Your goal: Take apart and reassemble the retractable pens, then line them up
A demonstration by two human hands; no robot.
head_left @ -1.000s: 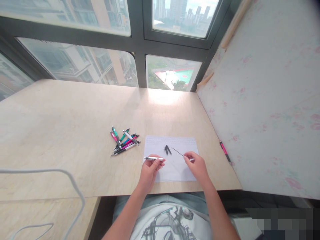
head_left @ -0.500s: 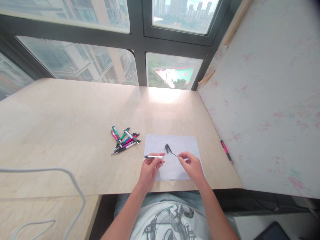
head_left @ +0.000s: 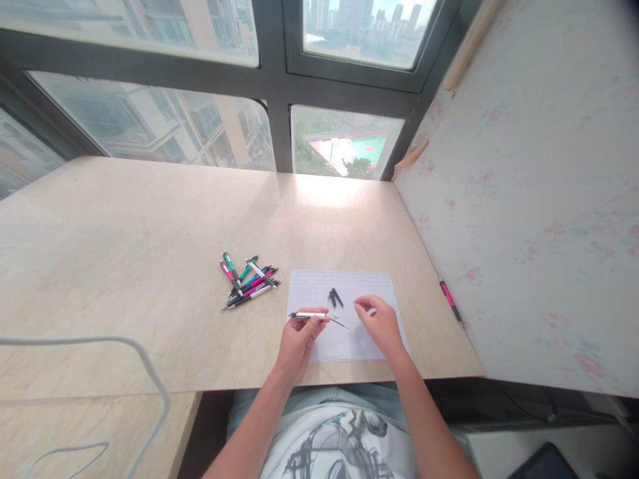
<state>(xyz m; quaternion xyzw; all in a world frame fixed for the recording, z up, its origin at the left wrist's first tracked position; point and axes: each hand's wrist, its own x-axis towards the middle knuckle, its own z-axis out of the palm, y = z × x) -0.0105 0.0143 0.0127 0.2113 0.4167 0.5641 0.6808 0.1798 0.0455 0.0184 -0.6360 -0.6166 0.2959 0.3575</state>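
Observation:
My left hand point(head_left: 299, 339) grips a white pen barrel point(head_left: 312, 315) with a black clip end, held level over the left side of a sheet of paper point(head_left: 369, 283). From the barrel's right end a thin dark refill point(head_left: 339, 323) sticks out, slanting down to the right. To its right, my right hand point(head_left: 379, 322) hovers above the paper, thumb and forefinger pinched together; whatever they hold, if anything, is too small to make out. Two short black pen grips point(head_left: 335, 297) lie on the sheet between the hands.
A pile of several coloured pens point(head_left: 252, 283) lies on the wooden desk point(head_left: 150, 253) left of the paper. One pink and black pen point(head_left: 451, 303) rests by the wall at right. A white cable point(head_left: 144, 356) loops over the desk's left side. Windows stand behind the desk.
The thin refill has left my right fingers and now extends from the pen barrel in my left hand. My right hand has risen slightly; my left hand has barely moved.

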